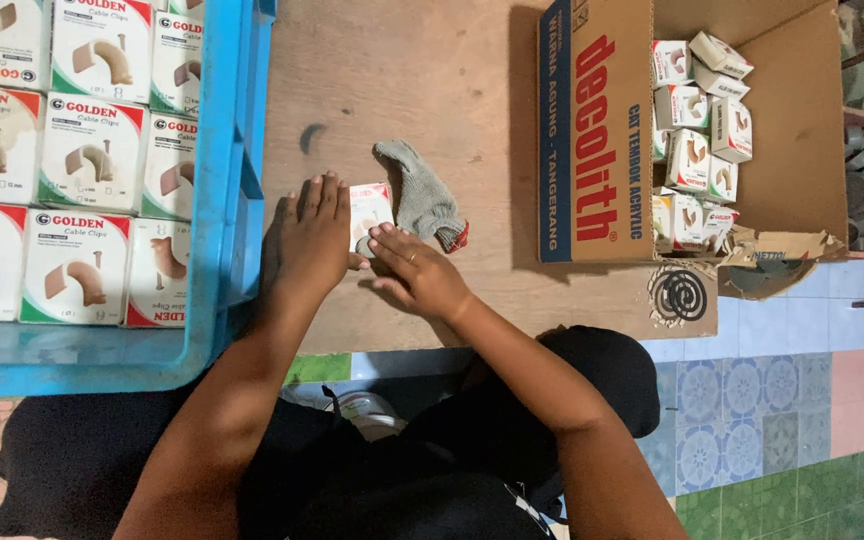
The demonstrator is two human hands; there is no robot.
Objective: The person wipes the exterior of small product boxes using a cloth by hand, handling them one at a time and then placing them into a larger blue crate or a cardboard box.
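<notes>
Pressing flat on the wooden board, the left hand covers one side of a small white box while the right hand pinches its near edge with loosely curled fingers. A grey sock lies just beside the box. A blue crate of boxes stands left, an open carton right, neither blocking the hands.

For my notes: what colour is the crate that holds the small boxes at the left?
Bright blue: the crate shows best in the head view.

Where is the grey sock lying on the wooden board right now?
In the head view, the grey sock lies on the wooden board near its middle, just right of the small box under the hands and left of the open cardboard carton.
</notes>
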